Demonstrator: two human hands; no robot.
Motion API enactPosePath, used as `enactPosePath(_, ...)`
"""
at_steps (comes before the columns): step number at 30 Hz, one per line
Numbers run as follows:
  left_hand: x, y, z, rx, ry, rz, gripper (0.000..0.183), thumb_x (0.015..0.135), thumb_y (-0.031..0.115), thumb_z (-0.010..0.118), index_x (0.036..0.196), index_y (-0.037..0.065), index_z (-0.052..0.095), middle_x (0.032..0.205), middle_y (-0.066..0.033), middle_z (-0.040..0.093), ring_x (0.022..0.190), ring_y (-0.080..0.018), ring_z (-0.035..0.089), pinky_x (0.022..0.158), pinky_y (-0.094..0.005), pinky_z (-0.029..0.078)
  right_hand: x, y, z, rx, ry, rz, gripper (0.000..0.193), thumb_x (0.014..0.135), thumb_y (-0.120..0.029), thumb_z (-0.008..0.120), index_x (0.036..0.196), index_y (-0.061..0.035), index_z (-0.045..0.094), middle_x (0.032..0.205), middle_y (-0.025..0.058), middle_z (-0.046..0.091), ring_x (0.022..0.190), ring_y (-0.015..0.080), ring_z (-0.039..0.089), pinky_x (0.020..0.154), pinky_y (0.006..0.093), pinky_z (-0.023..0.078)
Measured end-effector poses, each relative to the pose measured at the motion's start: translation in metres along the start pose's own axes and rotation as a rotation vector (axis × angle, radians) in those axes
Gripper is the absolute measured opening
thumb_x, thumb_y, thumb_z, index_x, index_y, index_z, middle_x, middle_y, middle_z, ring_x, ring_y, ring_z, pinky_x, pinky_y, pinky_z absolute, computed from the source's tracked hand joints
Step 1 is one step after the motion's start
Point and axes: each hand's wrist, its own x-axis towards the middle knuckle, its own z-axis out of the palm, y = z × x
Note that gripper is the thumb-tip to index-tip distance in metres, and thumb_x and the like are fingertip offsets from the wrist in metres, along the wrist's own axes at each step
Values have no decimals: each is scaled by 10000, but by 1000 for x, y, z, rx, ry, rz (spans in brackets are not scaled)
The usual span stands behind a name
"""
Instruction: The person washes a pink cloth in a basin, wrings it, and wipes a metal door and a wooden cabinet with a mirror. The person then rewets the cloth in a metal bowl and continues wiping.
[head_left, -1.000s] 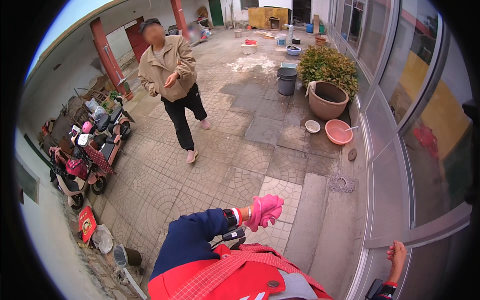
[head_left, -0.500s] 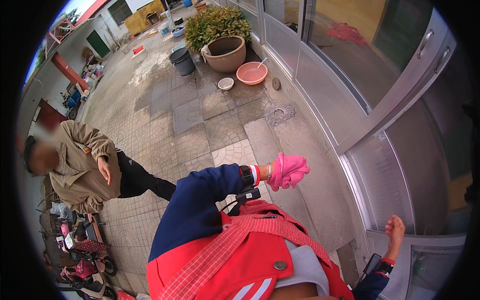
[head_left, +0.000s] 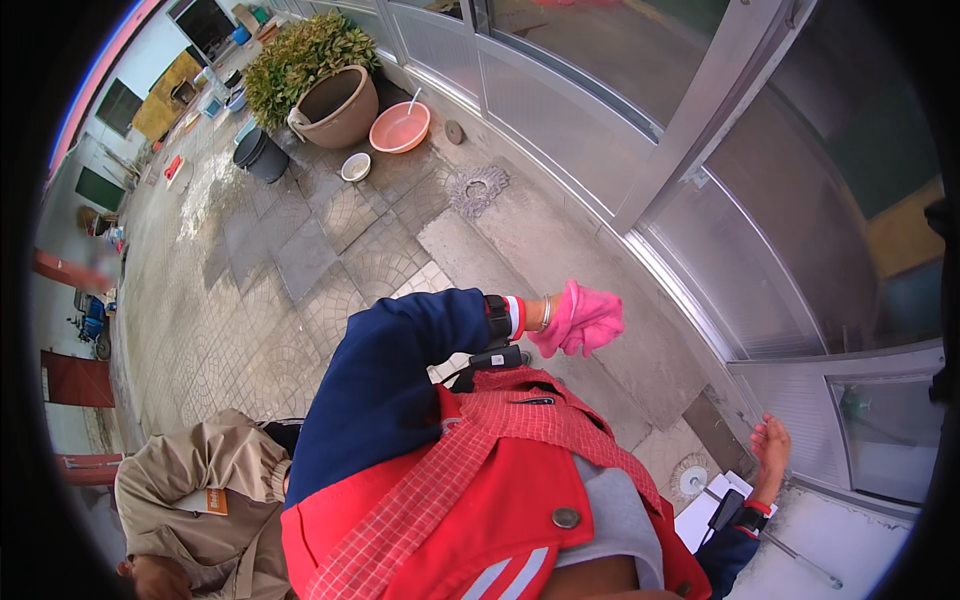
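Note:
A bunched pink cloth [head_left: 590,322] is in my left hand [head_left: 545,312], which is held out in front of my chest. The cloth covers most of the fingers, so only the wrist and the hand's edge show. My right hand [head_left: 770,445] is off to the lower right, beside the metal-framed glass door panels [head_left: 790,420]. Its fingers are loosely bent and apart, with nothing seen in them. Both wrists carry a black strapped device, and I wear a red jacket with navy sleeves and a red checked strap or apron [head_left: 440,470].
Close on my left stands a person in a beige jacket [head_left: 220,470]. Ahead are a large brown planter [head_left: 340,110], a pink basin [head_left: 400,130], a white bowl [head_left: 355,167], a dark bucket [head_left: 260,155] and a grey mop head [head_left: 477,190]. A white round thing [head_left: 692,480] lies near my right hand.
My view has turned to the right, and the planter and basins have shifted left. The person in beige is now nearer, at the lower left. The pink cloth stays in my left hand.

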Motion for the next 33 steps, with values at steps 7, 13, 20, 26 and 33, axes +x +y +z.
enactPosePath(7, -16, 4, -23, -122, 131, -96, 223, 807, 190, 441, 616, 75, 431, 558, -17, 456, 370, -91, 362, 352, -232, 293, 3, -11, 32, 5, -81, 2, 307, 908, -309, 510, 1080, -65, 582, 786, 12, 607, 605, 72, 584, 461, 189, 444)
enactPosePath(13, -34, 10, -36, -160, 210, -92, 255, 821, 210, 425, 602, 79, 435, 554, -20, 462, 365, -95, 361, 349, -236, 292, 6, -38, 77, -63, -139, 6, 335, 907, -325, 510, 1087, -51, 576, 804, 18, 605, 621, 71, 583, 484, 191, 446)
enactPosePath(20, -43, 19, -52, -190, 271, -90, 294, 836, 233, 407, 586, 83, 440, 550, -24, 470, 360, -100, 360, 346, -240, 291, 16, -62, 109, -97, -183, -1, 339, 902, -330, 516, 1084, -49, 575, 809, 25, 598, 621, 73, 576, 492, 189, 442)
enactPosePath(26, -38, 23, -65, -153, 237, -50, 332, 853, 249, 395, 573, 83, 457, 549, -36, 498, 363, -110, 394, 345, -244, 312, 25, -68, 121, -99, -201, 22, 319, 907, -320, 509, 1079, -60, 577, 791, 15, 596, 606, 71, 571, 492, 190, 442)
enactPosePath(33, -35, 26, -71, -37, 242, -25, 313, 844, 249, 404, 589, 79, 469, 556, -47, 501, 393, -115, 454, 360, -239, 340, 29, -69, 129, -110, -206, 14, 306, 912, -310, 500, 1080, -65, 576, 793, 15, 604, 599, 71, 578, 485, 195, 443)
